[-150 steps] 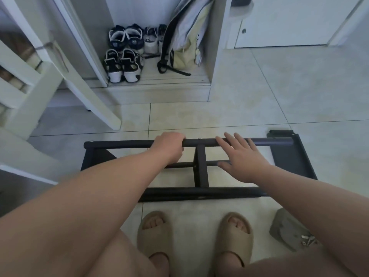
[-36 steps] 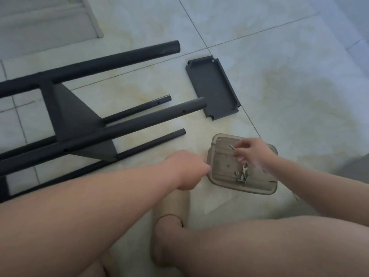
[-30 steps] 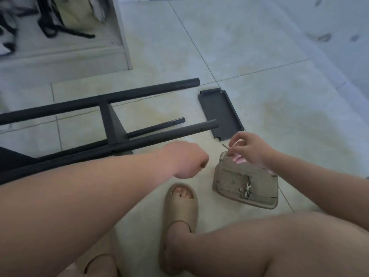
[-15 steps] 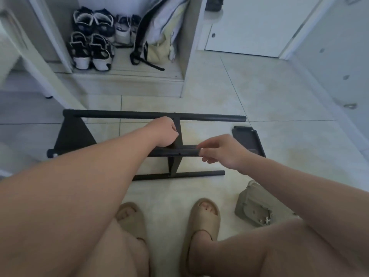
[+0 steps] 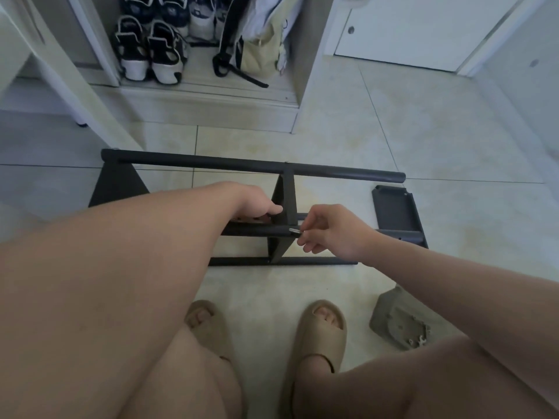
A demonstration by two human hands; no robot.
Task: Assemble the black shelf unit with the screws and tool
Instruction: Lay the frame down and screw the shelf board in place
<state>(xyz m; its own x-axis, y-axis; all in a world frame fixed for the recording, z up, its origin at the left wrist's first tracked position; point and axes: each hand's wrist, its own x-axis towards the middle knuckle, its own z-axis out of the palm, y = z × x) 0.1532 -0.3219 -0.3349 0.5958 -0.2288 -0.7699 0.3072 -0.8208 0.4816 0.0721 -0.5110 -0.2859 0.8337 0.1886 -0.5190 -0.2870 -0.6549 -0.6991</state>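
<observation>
- The black metal shelf frame (image 5: 254,166) lies on its side on the pale tiled floor (image 5: 423,146), its long tubes already joined to a triangular black end panel (image 5: 118,186) at the left.
- The left hand (image 5: 257,204) steadies the frame, its grip closed round the near tube just beside the middle black panel (image 5: 287,195).
- A small silver screw (image 5: 294,231) sits at that joint, its tip against the tube; whether it has caught the thread I cannot tell.
- The right hand (image 5: 335,231) has its grip clamped on the screw, pinching it between thumb and fingertips.
- A loose black rectangular panel (image 5: 393,210) lies flat by the tubes' free ends, not yet fixed.
- A tan plastic tray (image 5: 385,309) holds more silvery hardware, probably including the tool.
- The task looks about midway: this screw needs driving and the last panel fitting.
</observation>
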